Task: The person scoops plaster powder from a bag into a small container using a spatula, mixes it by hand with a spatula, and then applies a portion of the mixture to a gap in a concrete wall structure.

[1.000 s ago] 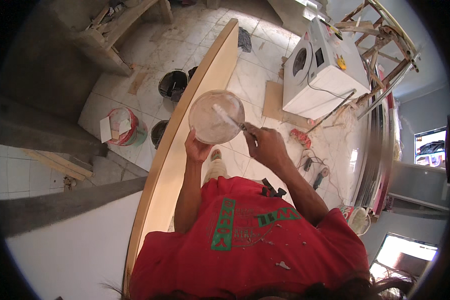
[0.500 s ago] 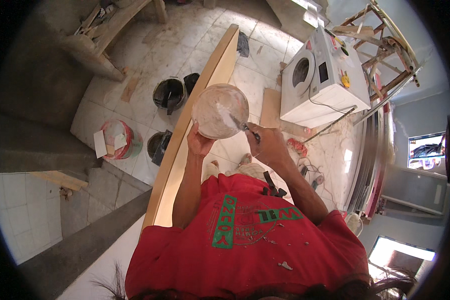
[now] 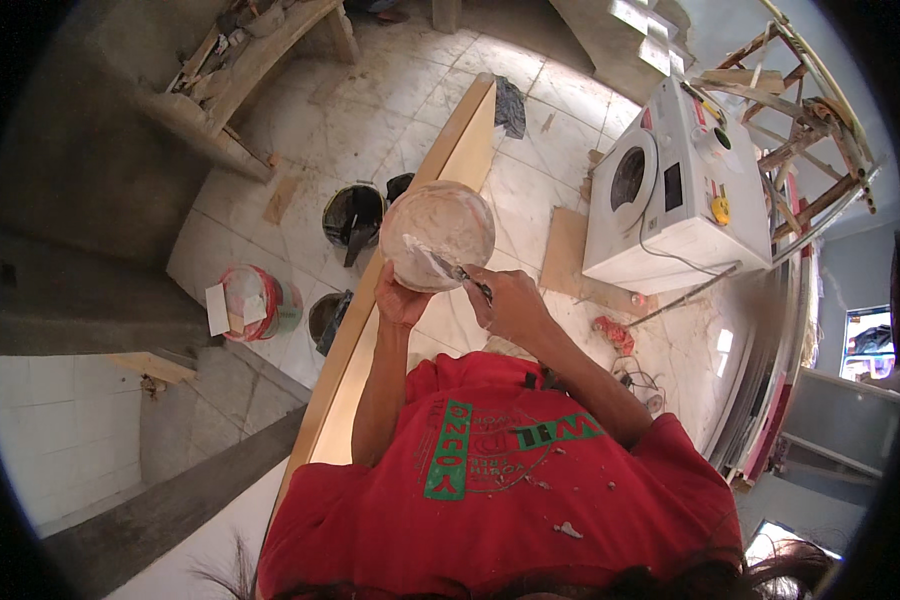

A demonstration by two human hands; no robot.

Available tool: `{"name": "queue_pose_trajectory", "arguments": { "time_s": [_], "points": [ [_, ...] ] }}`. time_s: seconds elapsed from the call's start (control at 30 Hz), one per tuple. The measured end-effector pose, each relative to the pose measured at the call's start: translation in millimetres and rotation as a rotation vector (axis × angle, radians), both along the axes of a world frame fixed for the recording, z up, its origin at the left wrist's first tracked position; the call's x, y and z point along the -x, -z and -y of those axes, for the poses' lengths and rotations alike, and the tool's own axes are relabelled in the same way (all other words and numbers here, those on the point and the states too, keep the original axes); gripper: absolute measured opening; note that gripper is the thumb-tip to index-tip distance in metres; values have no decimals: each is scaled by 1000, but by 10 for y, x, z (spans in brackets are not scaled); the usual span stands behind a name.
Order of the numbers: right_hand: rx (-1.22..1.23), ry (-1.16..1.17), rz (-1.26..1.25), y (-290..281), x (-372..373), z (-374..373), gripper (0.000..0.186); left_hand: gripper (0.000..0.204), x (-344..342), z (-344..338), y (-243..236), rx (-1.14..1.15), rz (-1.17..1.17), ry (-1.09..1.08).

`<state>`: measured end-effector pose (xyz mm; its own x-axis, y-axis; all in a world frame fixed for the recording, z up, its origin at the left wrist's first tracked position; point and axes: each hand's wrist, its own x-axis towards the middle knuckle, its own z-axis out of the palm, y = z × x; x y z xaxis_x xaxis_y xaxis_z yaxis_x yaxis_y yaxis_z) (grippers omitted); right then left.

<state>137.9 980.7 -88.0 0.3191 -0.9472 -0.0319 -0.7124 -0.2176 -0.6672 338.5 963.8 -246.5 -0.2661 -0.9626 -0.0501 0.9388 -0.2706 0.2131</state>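
Note:
A round, pale, plaster-smeared bowl (image 3: 438,222) is held up in front of me, over the edge of a long wooden board. My left hand (image 3: 404,300) is closed on its near rim from below. In my right hand (image 3: 510,302), closed around the dark handle, is a putty knife (image 3: 454,270). Its blade reaches into the bowl and touches the inside near the lower middle, where a whitish smear shows. How much the bowl holds is hard to tell.
The wooden board (image 3: 355,350) slants past my left side. Beyond it stand a black bucket (image 3: 334,222) and a red-rimmed bucket (image 3: 288,300). At the right are a white washing machine (image 3: 685,235), a cardboard sheet (image 3: 562,255) and a wooden scaffold (image 3: 805,150).
My right hand has moved the putty knife's blade further left inside the bowl, and the hand sits lower. The left hand keeps its hold. The whole view has shifted slightly.

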Motion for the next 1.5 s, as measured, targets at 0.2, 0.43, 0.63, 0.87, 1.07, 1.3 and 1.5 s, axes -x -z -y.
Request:
{"name": "queue_pose_trajectory", "arguments": {
  "time_s": [0.2, 0.43, 0.63, 0.87, 1.07, 1.3, 1.5],
  "points": [
    [37, -15, 95, -182, 897, 992, 25, 79, 591, 704, -75, -96, 117, -87],
    [-28, -47, -93, -700, 1934, 2258, 22, 79, 1297, 1558, -130, -86, 190, -19],
    [-66, -81, -244, -705, 2185, 3069, 23, 79, 1714, 2149, -125, -101, 260, 2],
    [-62, -97, -343, -542, 2223, 3942, 26, 79, 1927, 2996, 57, -115, 151, 18],
    [-57, -208, -486, -364, 2001, 4886, 21, 79, 2004, 4045, 237, -132, 187, -2],
    [-85, -263, -515, -441, 1894, 5954, 21, 71, 1986, 4993, 181, -149, 88, -18],
    [-88, -173, -397, -812, 2035, 6447, 23, 73, 2038, 5622, 154, -150, 78, -76]
  ]
}}
